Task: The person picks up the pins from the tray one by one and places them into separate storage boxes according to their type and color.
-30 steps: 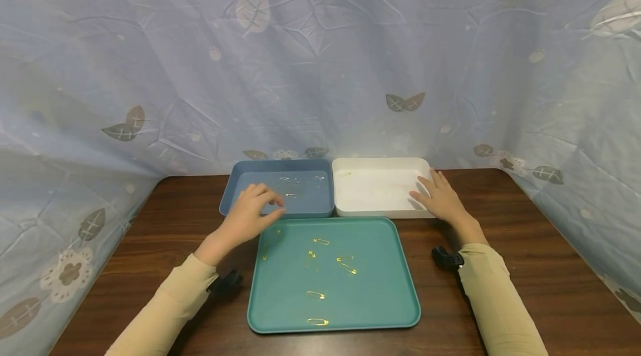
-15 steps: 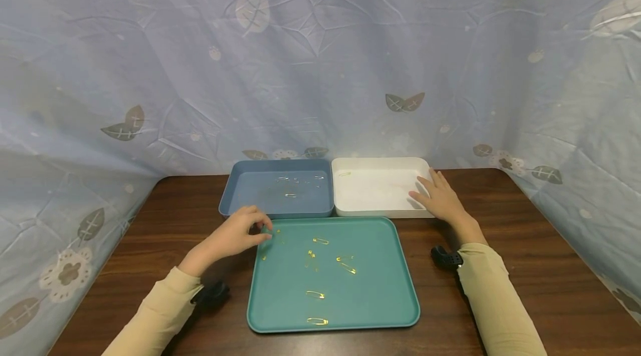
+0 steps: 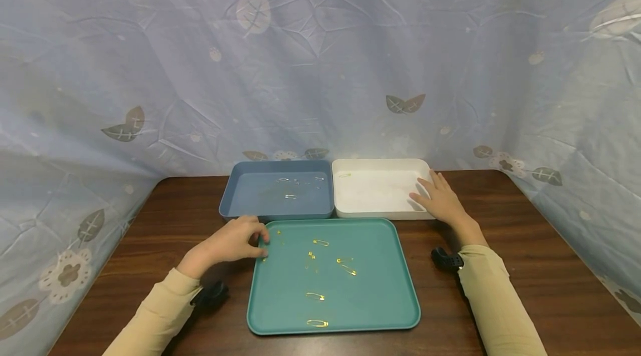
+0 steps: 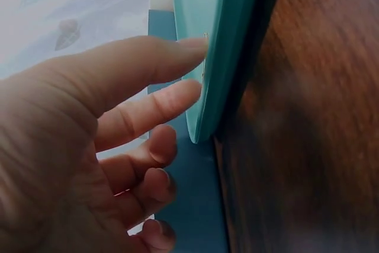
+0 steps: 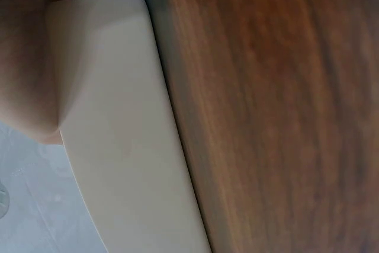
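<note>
At the left edge of the teal tray (image 3: 370, 303) is my left hand (image 3: 234, 242). Its thumb and index finger are parted over a gold safety pin (image 4: 204, 66), one tip near each end of it; the other fingers curl loosely with nothing in them. Several more gold safety pins (image 3: 317, 323) lie scattered across the teal tray. My right hand (image 3: 443, 200) rests over the right rim of the white tray (image 3: 375, 194), fingers spread, thumb reaching inside. Most of that hand's fingers are hidden in the right wrist view.
Behind the teal tray, a blue tray (image 3: 250, 194) holds several silver safety pins (image 3: 291, 197). The white tray stands to its right, with one gold safety pin (image 3: 345, 175) at its back left. All stand on a dark wooden table (image 3: 506, 222), with a patterned curtain (image 3: 320, 67) behind.
My left hand has come from over the blue tray down and toward me to the teal tray's left edge, at a pin there. My right hand has stayed put.
</note>
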`<action>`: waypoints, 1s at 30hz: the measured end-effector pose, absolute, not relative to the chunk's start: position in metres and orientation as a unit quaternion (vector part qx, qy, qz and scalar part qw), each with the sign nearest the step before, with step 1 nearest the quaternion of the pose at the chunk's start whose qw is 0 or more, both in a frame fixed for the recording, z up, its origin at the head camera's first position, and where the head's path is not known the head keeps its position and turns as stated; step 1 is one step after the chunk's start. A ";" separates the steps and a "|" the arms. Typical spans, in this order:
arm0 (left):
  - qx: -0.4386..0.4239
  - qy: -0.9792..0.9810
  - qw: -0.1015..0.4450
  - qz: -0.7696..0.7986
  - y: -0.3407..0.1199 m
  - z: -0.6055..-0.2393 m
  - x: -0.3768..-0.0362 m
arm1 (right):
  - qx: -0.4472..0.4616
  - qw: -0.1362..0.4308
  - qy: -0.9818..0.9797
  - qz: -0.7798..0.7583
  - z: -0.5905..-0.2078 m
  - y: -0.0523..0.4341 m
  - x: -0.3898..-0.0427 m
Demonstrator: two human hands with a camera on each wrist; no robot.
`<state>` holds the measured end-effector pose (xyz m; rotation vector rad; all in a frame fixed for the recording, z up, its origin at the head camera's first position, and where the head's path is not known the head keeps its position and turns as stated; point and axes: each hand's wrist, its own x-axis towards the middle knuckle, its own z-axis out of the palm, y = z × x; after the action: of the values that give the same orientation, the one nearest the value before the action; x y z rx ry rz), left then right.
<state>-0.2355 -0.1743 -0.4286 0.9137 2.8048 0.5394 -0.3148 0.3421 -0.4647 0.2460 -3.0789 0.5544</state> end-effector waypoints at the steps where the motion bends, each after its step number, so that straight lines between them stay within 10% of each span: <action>1: 0.302 0.934 0.075 0.175 -0.174 -0.428 -0.235 | 0.079 0.001 -0.981 0.177 -0.465 0.342 -0.315; 30: 0.310 0.928 0.101 0.182 -0.164 -0.432 -0.230 | 0.079 0.001 -0.980 0.183 -0.465 0.342 -0.314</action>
<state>-0.2300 -0.1642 -0.4323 0.9165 2.7396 0.5374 -0.3138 0.3420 -0.4649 0.2473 -3.0760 0.5745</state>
